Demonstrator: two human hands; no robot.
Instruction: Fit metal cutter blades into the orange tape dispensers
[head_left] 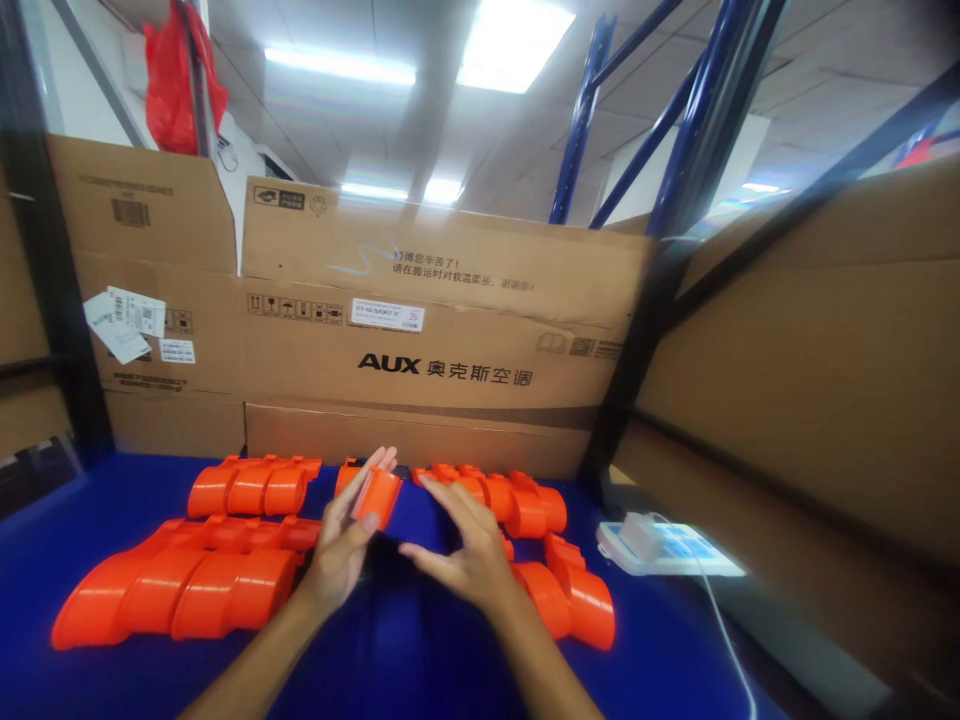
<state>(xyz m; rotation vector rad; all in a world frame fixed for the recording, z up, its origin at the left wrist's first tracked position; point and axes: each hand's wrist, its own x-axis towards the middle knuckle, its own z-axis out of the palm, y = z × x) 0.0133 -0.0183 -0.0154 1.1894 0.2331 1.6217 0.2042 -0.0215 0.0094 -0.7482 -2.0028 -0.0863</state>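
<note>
Left hand: our left hand (341, 545) holds a small orange part (377, 496) up off the table, pinched between thumb and fingers, its flat face turned toward us.
Right hand: our right hand (459, 545) hangs open and holds nothing, fingers spread and slightly curled, just beside the held part and apart from it.
Why held so: we judge the part is raised in the gap between the rows so both hands can get at it without nudging the pieces lying around it.
Left rows: two groups of orange curved shells, a far row (255, 485) and a larger near row (180, 590), lie side by side, nested in line, which keeps them from rolling.
Right rows: more orange shells (517, 500) run behind the right hand, and a near pair (577, 600) lies just beside the wrist.
Table: the blue table (420, 650) is bare between the forearms, so that is our open room.
Edges: cardboard boxes (442, 330) wall off the back; a cardboard panel (810, 380) and a blue rack post (637, 330) close the right side.
Right corner: a white device (652, 545) with a cable (724, 630) sits near the table's right edge, well apart from the hands.
</note>
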